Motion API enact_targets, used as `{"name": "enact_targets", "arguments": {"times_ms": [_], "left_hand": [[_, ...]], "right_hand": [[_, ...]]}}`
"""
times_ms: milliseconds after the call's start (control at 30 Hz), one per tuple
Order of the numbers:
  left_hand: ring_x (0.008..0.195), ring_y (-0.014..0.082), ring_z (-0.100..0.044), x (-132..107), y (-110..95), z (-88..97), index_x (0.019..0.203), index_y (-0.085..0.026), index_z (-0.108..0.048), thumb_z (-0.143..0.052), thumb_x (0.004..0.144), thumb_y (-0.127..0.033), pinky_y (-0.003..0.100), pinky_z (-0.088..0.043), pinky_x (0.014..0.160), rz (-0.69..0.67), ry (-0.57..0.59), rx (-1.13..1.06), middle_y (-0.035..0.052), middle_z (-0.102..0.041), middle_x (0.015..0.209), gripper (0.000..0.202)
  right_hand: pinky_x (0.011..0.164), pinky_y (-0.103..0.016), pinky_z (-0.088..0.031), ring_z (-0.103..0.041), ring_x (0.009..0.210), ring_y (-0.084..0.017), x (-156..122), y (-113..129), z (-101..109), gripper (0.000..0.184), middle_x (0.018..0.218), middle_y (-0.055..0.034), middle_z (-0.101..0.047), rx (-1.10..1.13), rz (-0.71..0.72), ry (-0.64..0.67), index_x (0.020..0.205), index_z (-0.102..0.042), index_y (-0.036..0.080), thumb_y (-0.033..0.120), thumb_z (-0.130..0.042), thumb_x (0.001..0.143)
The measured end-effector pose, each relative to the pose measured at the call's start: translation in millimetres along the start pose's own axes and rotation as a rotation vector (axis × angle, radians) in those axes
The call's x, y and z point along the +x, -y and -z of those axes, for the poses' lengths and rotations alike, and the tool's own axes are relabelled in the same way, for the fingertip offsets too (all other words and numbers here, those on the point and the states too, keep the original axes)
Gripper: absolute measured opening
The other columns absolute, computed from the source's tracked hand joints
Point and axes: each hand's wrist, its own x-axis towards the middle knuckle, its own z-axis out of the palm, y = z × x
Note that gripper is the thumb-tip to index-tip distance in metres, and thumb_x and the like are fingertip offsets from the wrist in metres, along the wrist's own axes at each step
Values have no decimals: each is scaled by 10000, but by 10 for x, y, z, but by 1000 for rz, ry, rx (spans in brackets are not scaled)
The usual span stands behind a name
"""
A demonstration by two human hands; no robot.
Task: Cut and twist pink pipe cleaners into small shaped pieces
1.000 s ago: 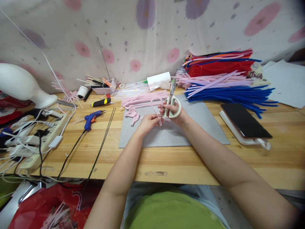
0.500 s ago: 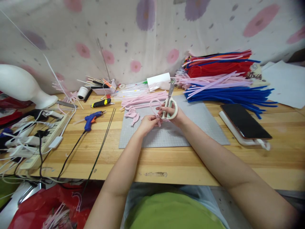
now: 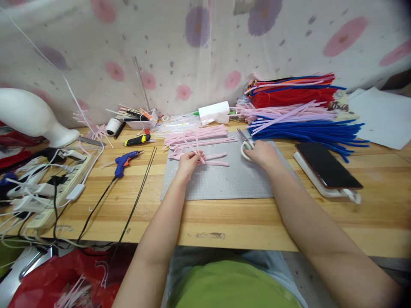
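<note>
My left hand (image 3: 189, 165) pinches a pink pipe cleaner (image 3: 195, 141) bent into a loop that stands up above the fingers. Two straight pink strands extend to the right beside those fingertips, over the grey cutting mat (image 3: 231, 184). Toward the mat's right side, my right hand (image 3: 263, 153) is closed at the white handles of the scissors (image 3: 244, 149), whose blades point away to the back left. Bent pink pieces (image 3: 175, 152) lie just behind my left hand, partly covered by it. A bundle of pink pipe cleaners (image 3: 199, 133) rests along the mat's back edge.
Blue pipe cleaners (image 3: 308, 132) and red ones (image 3: 292, 97) are heaped at the back right. A phone (image 3: 329, 164) lies on a white power bank. To the left are a blue glue gun (image 3: 123, 162), a yellow-black cutter (image 3: 137, 140), thin dark rods and a power strip (image 3: 61, 188) with cables.
My hands have parted. The right hand carried the scissors right, down to the mat's right side; the left hand moved slightly left with the looped pipe cleaner. Straight pink strands now show on the mat.
</note>
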Motion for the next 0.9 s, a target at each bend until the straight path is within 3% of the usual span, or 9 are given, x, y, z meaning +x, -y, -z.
{"name": "enact_targets", "arguments": {"times_ms": [167, 267, 333, 400, 500, 600, 733, 900], "left_hand": [[647, 118, -615, -19, 37, -33, 774, -81, -625, -604, 670, -121, 303, -504, 697, 95, 128, -6, 58, -656, 705, 113], [662, 121, -616, -14, 49, -34, 776, -78, -628, -615, 664, -121, 293, -505, 694, 98, 148, 3, 65, -661, 719, 121], [665, 120, -612, -11, 55, -34, 780, -78, -632, -629, 660, -141, 290, -503, 697, 94, 170, 23, 64, -661, 712, 136], [663, 118, -610, -12, 61, -35, 790, -78, -636, -646, 653, -165, 295, -497, 713, 92, 206, 43, 59, -660, 702, 162], [656, 119, -613, -23, 71, -35, 813, -83, -642, -666, 638, -202, 305, -484, 739, 108, 264, 69, 51, -661, 691, 213], [646, 122, -614, -29, 91, -27, 801, -88, -651, -672, 631, -245, 305, -475, 732, 122, 327, 113, 52, -663, 688, 233], [639, 124, -609, -14, 141, -27, 743, -89, -650, -685, 613, -266, 308, -469, 727, 122, 374, 137, 49, -655, 672, 223], [654, 123, -604, -7, 170, -56, 760, -95, -654, -672, 617, -265, 308, -465, 735, 103, 384, 133, 49, -659, 687, 223]], "right_hand": [[735, -477, -383, -489, 951, -379, 29, -93, -124, 403, 763, -125, -520, 237, 13, -97, 730, -449, 235, 347, -734, 468], [761, -439, -394, -477, 974, -336, 18, -15, -92, 318, 878, -150, -540, 278, 152, -172, 734, -508, 213, 418, -681, 563], [755, -389, -401, -504, 908, -273, -37, 113, -62, 249, 837, -111, -566, 303, 219, -192, 683, -547, 197, 430, -623, 639], [672, -330, -411, -528, 732, -195, -134, 287, -66, 260, 709, -53, -577, 434, 234, -35, 671, -590, 183, 442, -597, 666], [533, -263, -381, -473, 527, -108, -311, 563, -155, 305, 645, -5, -591, 709, 244, 362, 773, -648, 173, 450, -603, 654], [478, -229, -337, -434, 483, -80, -433, 743, -294, 292, 589, 11, -576, 827, 259, 548, 721, -650, 156, 433, -615, 631], [474, -220, -331, -431, 469, -79, -464, 787, -419, 244, 508, 28, -540, 832, 229, 493, 614, -613, 155, 398, -636, 597], [478, -227, -354, -462, 467, -94, -462, 759, -426, 236, 484, 30, -540, 818, 228, 468, 603, -599, 163, 395, -645, 597]]}}
